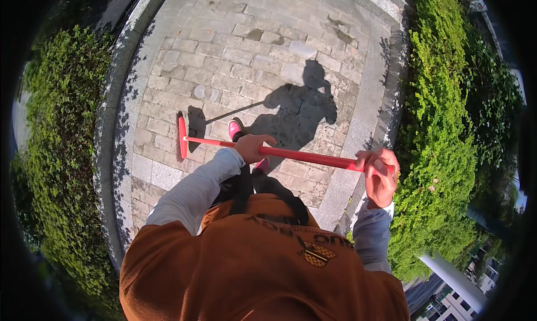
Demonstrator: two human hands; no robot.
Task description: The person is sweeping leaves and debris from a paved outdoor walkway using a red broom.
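Observation:
A red long-handled broom (313, 156) slants across in front of me, its handle rising toward the right. My left hand (254, 149) is closed round the middle of the handle. Near the handle's top end, my right hand (380, 175) is wrapped about it, fingers curled over. At the far end of the handle, on the left, the narrow red broom head (183, 134) is at the paving; its underside is hidden from above. Beneath the handle show my pink shoes (235, 128), partly covered by my left hand and dark trousers.
Stone-brick paving (224, 69) runs ahead, with a few dark damp patches. My shadow (299, 111) falls on it. A stone kerb (106, 136) and a leafy hedge (61, 153) border the left; another hedge (442, 142) stands close beside my right hand.

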